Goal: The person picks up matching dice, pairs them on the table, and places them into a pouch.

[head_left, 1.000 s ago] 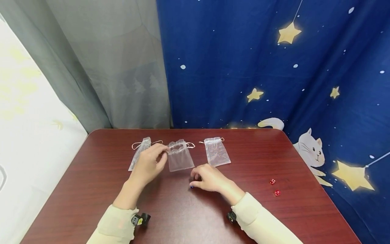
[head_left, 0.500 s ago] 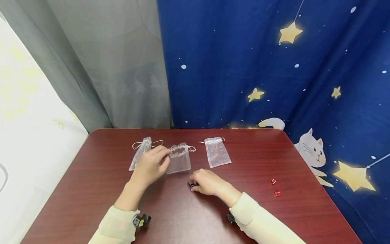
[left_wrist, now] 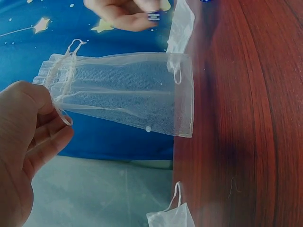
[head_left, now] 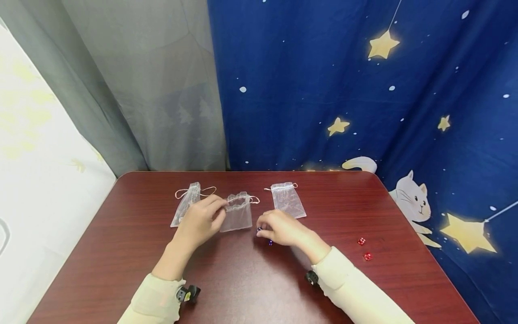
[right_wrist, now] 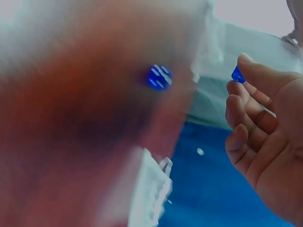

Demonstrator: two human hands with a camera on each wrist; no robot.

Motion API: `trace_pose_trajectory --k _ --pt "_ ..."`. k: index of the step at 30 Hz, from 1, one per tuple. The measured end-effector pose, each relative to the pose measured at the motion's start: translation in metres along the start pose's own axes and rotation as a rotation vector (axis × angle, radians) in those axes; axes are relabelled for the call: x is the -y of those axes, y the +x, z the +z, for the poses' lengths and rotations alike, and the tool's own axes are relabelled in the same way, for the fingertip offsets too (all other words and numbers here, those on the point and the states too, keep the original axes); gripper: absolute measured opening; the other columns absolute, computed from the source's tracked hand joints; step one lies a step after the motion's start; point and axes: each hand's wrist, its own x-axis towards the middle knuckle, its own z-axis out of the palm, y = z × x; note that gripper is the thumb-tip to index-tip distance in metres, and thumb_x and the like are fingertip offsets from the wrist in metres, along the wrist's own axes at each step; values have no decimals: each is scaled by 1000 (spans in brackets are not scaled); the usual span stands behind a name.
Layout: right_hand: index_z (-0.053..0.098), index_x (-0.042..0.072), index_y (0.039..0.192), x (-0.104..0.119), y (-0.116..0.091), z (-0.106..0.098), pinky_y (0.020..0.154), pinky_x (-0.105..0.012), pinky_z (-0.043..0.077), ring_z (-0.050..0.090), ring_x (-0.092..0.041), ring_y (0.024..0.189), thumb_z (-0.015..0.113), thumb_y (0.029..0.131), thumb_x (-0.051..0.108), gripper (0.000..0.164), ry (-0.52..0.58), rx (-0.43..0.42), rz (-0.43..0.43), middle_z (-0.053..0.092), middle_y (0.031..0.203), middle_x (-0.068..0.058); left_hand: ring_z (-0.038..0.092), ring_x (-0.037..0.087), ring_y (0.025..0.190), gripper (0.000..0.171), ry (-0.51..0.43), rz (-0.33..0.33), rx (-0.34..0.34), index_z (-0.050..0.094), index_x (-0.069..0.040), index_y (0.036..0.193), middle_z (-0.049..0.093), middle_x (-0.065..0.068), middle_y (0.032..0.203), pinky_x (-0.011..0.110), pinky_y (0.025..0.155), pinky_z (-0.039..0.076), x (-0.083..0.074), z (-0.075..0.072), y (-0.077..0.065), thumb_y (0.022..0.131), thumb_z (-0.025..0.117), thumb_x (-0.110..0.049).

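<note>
My left hand pinches the gathered mouth of a sheer white drawstring bag near the middle of the table. In the left wrist view that bag hangs from thumb and fingers, its mouth partly spread and its bottom at the tabletop. Just right of it, my right hand holds a blue die between thumb and fingertip, lifted off the table. A second blue die lies on the table below the right hand; in the right wrist view this die appears blurred.
Another drawstring bag lies at the left, partly behind the left hand. A third bag lies flat beyond the right hand. Two red dice, an upper die and a lower die, rest at the right of the brown table.
My right hand has picked up one blue die and moved up and slightly right, uncovering the other. The left hand has shifted slightly right, and the middle bag's mouth has tipped nearer.
</note>
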Motion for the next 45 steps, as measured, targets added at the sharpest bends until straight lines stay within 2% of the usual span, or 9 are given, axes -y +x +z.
trace_pose_trajectory --k 5,10,18,23,26,33,36,40,45 --pt "73 10 91 -6 4 -27 70 -22 54 64 -5 75 80 89 17 10 39 -73 -24 68 83 4 68 18 74 16 -3 2 13 74 -3 92 70 3 87 35 65 57 0 -1 1 78 68 3" --pt "73 12 92 -6 11 -54 67 -23 51 60 -5 71 80 89 18 9 14 -147 -43 65 78 8 68 18 73 16 -9 7 26 74 -3 92 70 2 87 35 65 58 0 -1 1 78 68 3" --pt "73 10 95 3 24 -77 66 -23 51 61 -8 73 78 90 19 11 16 -182 -45 66 81 7 68 16 73 17 -24 28 40 74 -3 91 70 1 85 34 65 58 -2 1 2 77 68 5" --pt "74 12 96 15 30 -81 63 -22 49 57 -7 67 78 91 20 10 19 -194 -52 65 81 8 67 14 73 16 -43 53 51 74 -4 90 70 1 85 33 65 57 -7 6 6 77 69 4" --pt "74 14 98 23 36 -80 64 -22 48 58 -10 70 78 91 22 11 0 -188 -75 67 85 8 65 13 72 15 -57 58 57 74 -4 89 70 0 85 32 64 56 -11 10 9 78 68 4" --pt "76 14 100 35 44 -75 70 -22 50 63 -11 78 77 92 24 13 -12 -157 -106 69 90 7 61 10 69 15 -90 29 38 73 -4 89 69 0 85 27 61 54 -17 14 10 79 66 4" --pt "76 11 102 35 44 -73 70 -21 50 63 -12 77 78 92 23 16 10 -198 -115 69 90 5 59 8 68 15 -111 -10 5 73 -4 88 69 0 84 23 59 51 -17 13 9 78 64 4" --pt "75 10 104 30 40 -70 60 -20 47 59 -13 67 78 91 21 18 48 -276 -98 66 86 6 59 8 66 14 -107 -41 -52 72 -3 84 69 1 82 22 57 50 -16 12 7 76 64 4" --pt "74 8 104 19 33 -68 56 -20 46 54 -7 62 79 90 18 18 111 -325 -75 65 84 7 60 9 67 14 -98 -74 -46 73 -4 85 70 0 82 24 59 51 -14 9 6 79 61 1"
